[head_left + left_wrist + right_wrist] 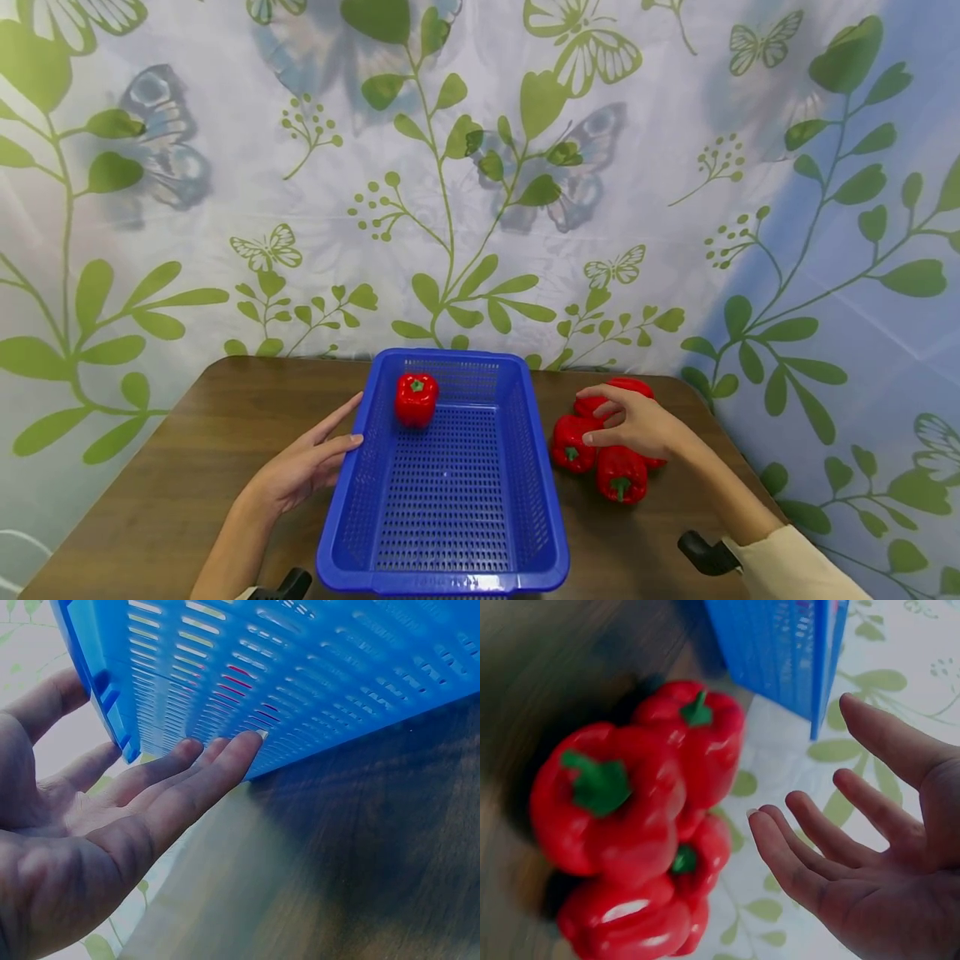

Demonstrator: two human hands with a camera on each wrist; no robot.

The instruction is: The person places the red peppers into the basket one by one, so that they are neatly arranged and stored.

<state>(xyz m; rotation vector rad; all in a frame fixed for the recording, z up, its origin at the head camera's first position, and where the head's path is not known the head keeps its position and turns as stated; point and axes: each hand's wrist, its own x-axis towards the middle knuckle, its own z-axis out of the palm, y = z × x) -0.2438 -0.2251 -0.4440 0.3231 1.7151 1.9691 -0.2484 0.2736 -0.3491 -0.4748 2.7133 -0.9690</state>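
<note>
A blue perforated plastic basket point(442, 500) stands on the table with one red bell pepper point(417, 402) inside, near its far left corner. My left hand point(296, 471) touches the basket's left rim, fingers extended; in the left wrist view the fingers point(202, 784) lie along the slotted outer wall. On the right, my right hand point(637, 421) hovers over a cluster of several red bell peppers point(621, 475), its fingers spread and holding nothing. The right wrist view shows these peppers point(607, 802) bunched together, green stems visible, apart from the open palm.
The brown wooden table point(247, 408) carries the basket and the pepper cluster. A cloth backdrop point(465, 192) with green leaves and butterflies rises right behind the table's far edge and continues along the right side.
</note>
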